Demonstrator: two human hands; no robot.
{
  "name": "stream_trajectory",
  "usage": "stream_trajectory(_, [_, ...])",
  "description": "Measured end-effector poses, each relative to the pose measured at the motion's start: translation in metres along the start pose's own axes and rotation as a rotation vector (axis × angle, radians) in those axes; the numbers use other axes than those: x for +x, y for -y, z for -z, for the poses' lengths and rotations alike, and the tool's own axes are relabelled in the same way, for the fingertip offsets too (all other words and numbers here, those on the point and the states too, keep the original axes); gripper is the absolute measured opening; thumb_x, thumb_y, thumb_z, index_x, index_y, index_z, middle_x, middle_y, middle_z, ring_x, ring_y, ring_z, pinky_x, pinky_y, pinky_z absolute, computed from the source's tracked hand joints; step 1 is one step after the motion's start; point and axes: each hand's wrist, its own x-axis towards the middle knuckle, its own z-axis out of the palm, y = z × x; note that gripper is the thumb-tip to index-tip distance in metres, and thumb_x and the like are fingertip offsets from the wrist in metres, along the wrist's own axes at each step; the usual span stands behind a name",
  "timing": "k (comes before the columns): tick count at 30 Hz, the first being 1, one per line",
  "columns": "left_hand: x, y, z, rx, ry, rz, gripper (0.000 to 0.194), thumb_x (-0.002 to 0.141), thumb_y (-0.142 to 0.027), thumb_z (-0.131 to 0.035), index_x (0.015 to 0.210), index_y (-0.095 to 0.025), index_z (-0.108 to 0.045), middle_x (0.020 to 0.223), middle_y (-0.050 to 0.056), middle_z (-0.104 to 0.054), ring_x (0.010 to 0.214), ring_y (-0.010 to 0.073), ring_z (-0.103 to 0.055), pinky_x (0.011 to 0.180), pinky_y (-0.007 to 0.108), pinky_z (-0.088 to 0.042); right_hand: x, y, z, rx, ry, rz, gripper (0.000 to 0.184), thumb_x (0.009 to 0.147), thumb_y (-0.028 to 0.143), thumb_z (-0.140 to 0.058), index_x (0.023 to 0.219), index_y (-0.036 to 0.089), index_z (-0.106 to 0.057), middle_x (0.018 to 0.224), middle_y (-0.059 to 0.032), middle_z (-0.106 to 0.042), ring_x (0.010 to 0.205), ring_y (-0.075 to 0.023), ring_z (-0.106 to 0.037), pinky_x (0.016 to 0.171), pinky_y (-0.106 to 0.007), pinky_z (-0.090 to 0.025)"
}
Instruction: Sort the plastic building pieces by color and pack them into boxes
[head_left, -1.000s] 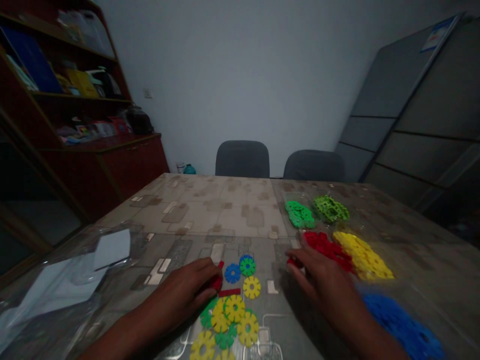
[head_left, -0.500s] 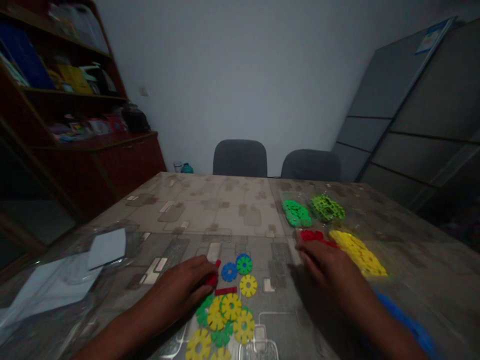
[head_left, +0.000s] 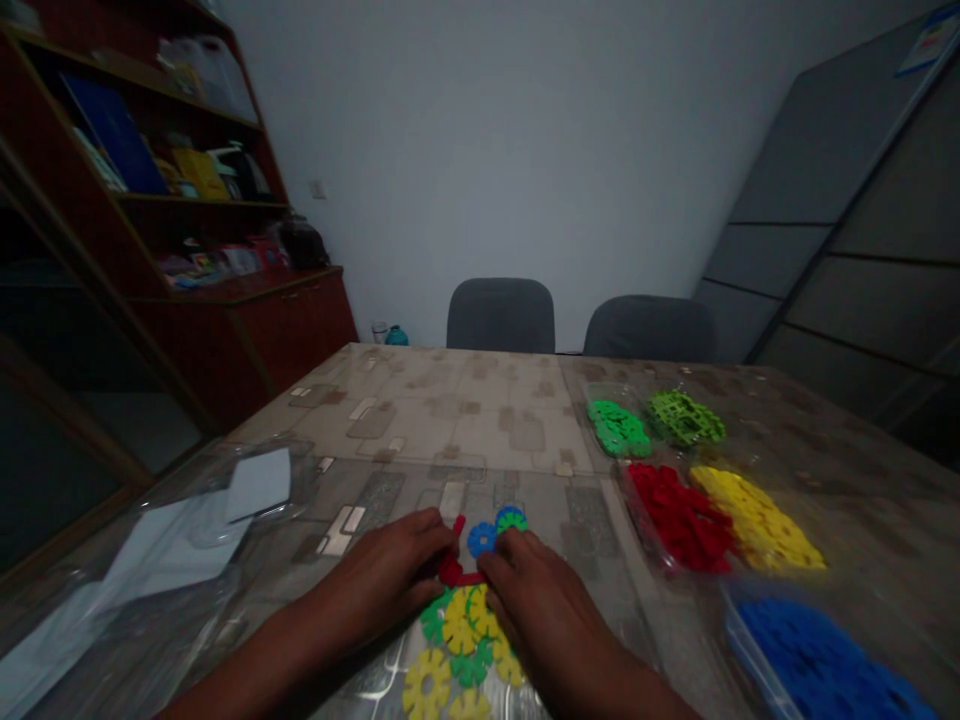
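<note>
Table (head_left: 450, 400) ran wide, grey cabinet (head_left: 780, 180) past it — label (head_left: 928, 42) too blurry to read, sorry. Left hand (head_left: 394, 560) pinched red pieces (head_left: 451, 572) lying just beyond some yellow discs (head_left: 460, 625); right hand (head_left: 551, 600) had fingers bunched narrow at their other end — couldn't tell if gripping.

Bare tablecloth (head_left: 480, 410) lies open beyond the hands (head_left: 411, 560), with filled trays (head_left: 757, 655) blocking the right.

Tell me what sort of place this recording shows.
Probably a dining or living room in a home: a long table with a patterned cover, grey rounded-back chairs and a dark red wooden cabinet with cluttered shelves.
</note>
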Motion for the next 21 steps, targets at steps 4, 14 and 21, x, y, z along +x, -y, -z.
stream_trajectory(4, [0.001,-0.001,0.004,0.003,-0.001,0.005,0.007,0.09,-0.023,-0.061,0.097,-0.025,-0.063,0.101,0.002,-0.063,0.091,0.0218,-0.062,0.079,0.03,-0.046,0.014,0.007,0.0,-0.087,0.061,-0.048,0.021,0.092,0.008,-0.052,0.091,0.019,-0.069,0.101,-0.0096,-0.07,0.09,-0.0256,-0.064,0.073,-0.031,-0.045])
stream_trajectory(14, [0.004,-0.009,-0.003,-0.025,-0.021,0.049,0.009,0.092,-0.03,-0.065,0.089,-0.021,-0.065,0.093,0.002,-0.063,0.087,0.0211,-0.061,0.073,0.028,-0.043,0.005,-0.005,0.003,-0.006,0.078,-0.062,0.017,0.094,0.01,-0.057,0.104,0.018,-0.067,0.105,-0.0078,-0.07,0.096,-0.0239,-0.066,0.08,-0.03,-0.047])
stream_trajectory(21, [0.006,-0.013,-0.006,-0.058,-0.02,0.042,0.01,0.091,-0.03,-0.065,0.09,-0.02,-0.066,0.093,0.003,-0.063,0.088,0.0219,-0.061,0.076,0.029,-0.044,0.013,-0.01,-0.012,-0.035,-0.017,0.044,0.013,0.093,0.018,-0.065,0.106,0.021,-0.067,0.102,-0.0057,-0.072,0.094,-0.0248,-0.067,0.08,-0.032,-0.048])
